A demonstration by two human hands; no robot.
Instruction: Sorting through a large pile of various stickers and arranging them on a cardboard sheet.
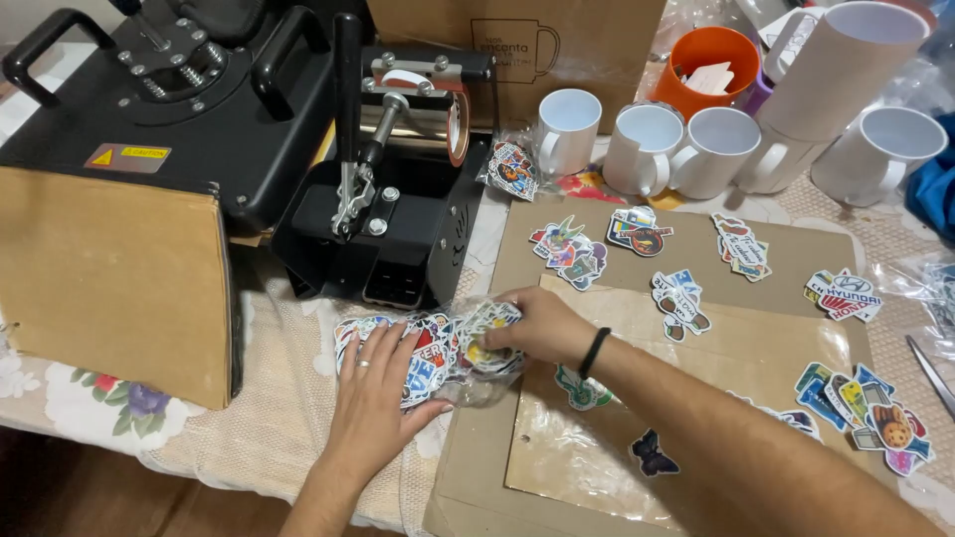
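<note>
My left hand (pixel 376 393) lies flat with fingers spread on a clear plastic bag of colourful stickers (pixel 423 343) at the table's front. My right hand (pixel 537 323), with a black band on the wrist, pinches the right end of the same bag, fingers curled into its opening. The bag rests partly on a lace tablecloth and partly on a brown cardboard sheet (pixel 786 249). Loose stickers lie spread over the cardboard: one cluster (pixel 569 249) just beyond my right hand, others (pixel 680 301) to its right.
A black mug heat press (pixel 398 169) stands right behind the bag, a larger black press (pixel 189 89) to its left, a cardboard box (pixel 109 278) in front of that. Several white mugs (pixel 647 139) and an orange cup (pixel 708 60) line the back. A metal tool (pixel 930 368) lies far right.
</note>
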